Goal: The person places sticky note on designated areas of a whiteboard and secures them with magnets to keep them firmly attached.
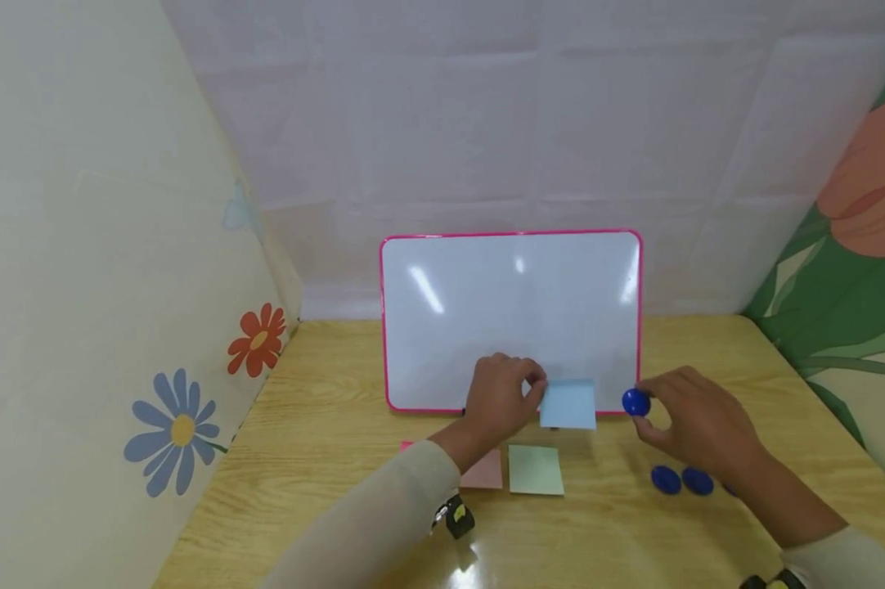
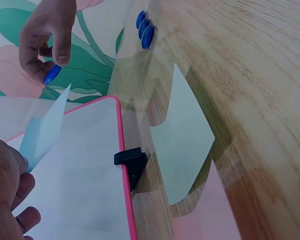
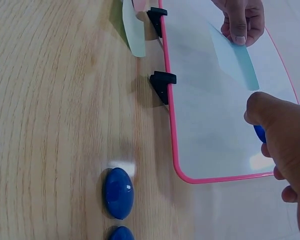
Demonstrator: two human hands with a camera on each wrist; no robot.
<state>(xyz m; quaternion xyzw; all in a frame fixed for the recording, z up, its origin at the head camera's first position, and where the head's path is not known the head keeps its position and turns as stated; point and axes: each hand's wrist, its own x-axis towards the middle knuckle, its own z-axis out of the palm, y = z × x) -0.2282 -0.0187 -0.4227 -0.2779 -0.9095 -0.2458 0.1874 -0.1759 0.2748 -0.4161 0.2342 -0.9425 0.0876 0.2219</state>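
A light blue sticky note (image 1: pixel 568 404) is pinched at its upper left corner by my left hand (image 1: pixel 503 396), in front of the lower part of a pink-framed whiteboard (image 1: pixel 450 327). My right hand (image 1: pixel 700 417) holds a round blue magnet (image 1: pixel 635 402) between thumb and fingers, by the board's lower right corner. In the left wrist view the note (image 2: pixel 47 130) hangs between the two hands, apart from the magnet (image 2: pixel 52 74). The right wrist view shows the magnet (image 3: pixel 260 133) mostly hidden behind my thumb.
A green sticky note (image 1: pixel 536 469) and a pink one (image 1: pixel 484 470) lie on the wooden table (image 1: pixel 325 442), the pink one partly behind my left wrist. Several blue magnets (image 1: pixel 666 480) lie below my right hand. Black feet (image 3: pixel 162 86) support the board's bottom edge.
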